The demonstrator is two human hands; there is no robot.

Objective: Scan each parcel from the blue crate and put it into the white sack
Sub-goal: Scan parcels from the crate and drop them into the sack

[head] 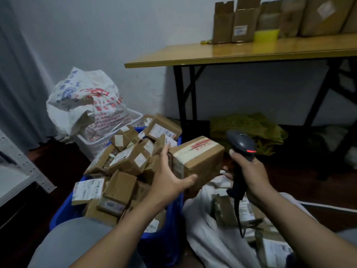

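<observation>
Your left hand clasps the taped cardboard parcel in spread fingers just left of the barcode scanner, which your right hand grips, the parcel's long axis pointing toward that scanner.

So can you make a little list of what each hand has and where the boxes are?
left hand: holds a taped brown box
right hand: grips the black scanner, red light showing
blue crate: heaped with small parcels
white sack: open below the scanner, other parcels inside
table: cardboard boxes on top
</observation>
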